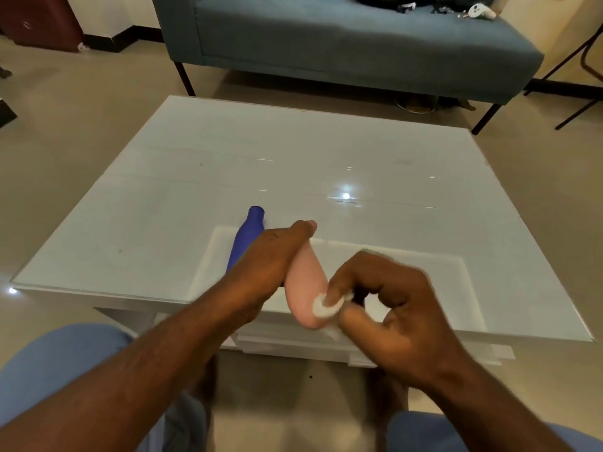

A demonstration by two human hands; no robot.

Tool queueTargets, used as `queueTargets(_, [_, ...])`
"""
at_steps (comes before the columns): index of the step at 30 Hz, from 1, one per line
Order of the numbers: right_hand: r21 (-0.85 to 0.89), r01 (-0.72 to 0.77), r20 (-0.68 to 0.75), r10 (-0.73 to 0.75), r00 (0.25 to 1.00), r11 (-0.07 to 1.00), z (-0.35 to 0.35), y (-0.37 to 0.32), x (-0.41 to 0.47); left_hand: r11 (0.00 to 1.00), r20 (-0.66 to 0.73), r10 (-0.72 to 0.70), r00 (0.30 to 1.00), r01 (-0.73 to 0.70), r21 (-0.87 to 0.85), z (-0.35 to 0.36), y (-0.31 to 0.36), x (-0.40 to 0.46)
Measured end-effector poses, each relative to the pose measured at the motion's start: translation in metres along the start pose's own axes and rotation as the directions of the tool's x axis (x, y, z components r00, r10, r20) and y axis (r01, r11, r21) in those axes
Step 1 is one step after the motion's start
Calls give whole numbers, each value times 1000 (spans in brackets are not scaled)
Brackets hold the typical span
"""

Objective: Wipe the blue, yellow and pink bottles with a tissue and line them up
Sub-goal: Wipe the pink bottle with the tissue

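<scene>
My left hand [272, 256] grips the neck end of the pink bottle [305, 282] and holds it tilted, base toward me, over the near edge of the white table [359, 164]. My right hand [385, 305] pinches a small wad of white tissue [321, 306] and presses it against the pink bottle's base. The blue bottle [246, 238] lies on its side on the table, just left of my left hand, neck pointing away; its lower part is hidden behind my wrist. No yellow bottle is in view.
The glossy white table has a raised inner panel [408, 265] near its front edge. A blue-grey sofa [342, 37] stands behind the table with a white controller [481, 11] on it. My knees in blue trousers [49, 370] sit below.
</scene>
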State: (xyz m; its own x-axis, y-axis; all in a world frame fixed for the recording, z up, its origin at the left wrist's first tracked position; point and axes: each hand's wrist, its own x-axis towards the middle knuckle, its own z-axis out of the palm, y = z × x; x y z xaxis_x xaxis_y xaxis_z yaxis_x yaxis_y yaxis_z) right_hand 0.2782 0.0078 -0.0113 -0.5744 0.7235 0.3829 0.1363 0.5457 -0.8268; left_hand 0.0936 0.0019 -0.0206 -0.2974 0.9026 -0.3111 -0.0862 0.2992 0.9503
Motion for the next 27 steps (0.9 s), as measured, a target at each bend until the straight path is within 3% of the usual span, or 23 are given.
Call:
queueTargets(2, [33, -78, -192, 83, 978, 996, -10, 8, 5, 999, 98, -26, 995, 28, -28, 9, 5, -7])
queueTargets(4, [62, -135, -269, 147, 952, 989, -14, 12, 7, 999, 156, -42, 987, 39, 24, 15, 5, -15])
queueTargets(7, [11, -127, -158, 127, 979, 992, 5, 8, 1, 996, 138, -85, 987, 84, 16, 18, 10, -21])
queueTargets(11, [7, -31, -86, 32, 996, 999, 16, 3, -6, 999, -17, -48, 999, 48, 7, 7, 2, -15])
queueTargets(15, [-43, 43, 176, -35, 984, 998, 17, -6, -14, 998, -58, -55, 997, 54, -12, -4, -4, -12])
queueTargets(16, [-49, 72, 175, -62, 983, 996, 17, -9, -13, 997, -41, -69, 997, 67, -39, -5, -4, -12])
queueTargets(18, [-46, 85, 23, -84, 996, 995, 10, -7, -7, 993, -21, -103, 994, 102, -59, -6, 6, -16])
queueTargets(20, [-18, -3, -194, -1, 981, 1000, -2, 0, 2, 997, 38, -81, 996, 80, 10, 3, 14, -20])
queueTargets(22, [21, -85, -294, 88, 952, 996, -7, 6, 4, 993, 96, -100, 990, 93, 74, 13, 14, -25])
queueTargets(25, [28, -84, -169, 87, 982, 996, 7, 8, 0, 993, 157, -118, 980, 118, 6, 20, 17, -30])
queueTargets(27, [24, -44, -104, 47, 994, 999, 13, 7, -3, 996, 73, -79, 994, 82, -46, 17, 20, -28])
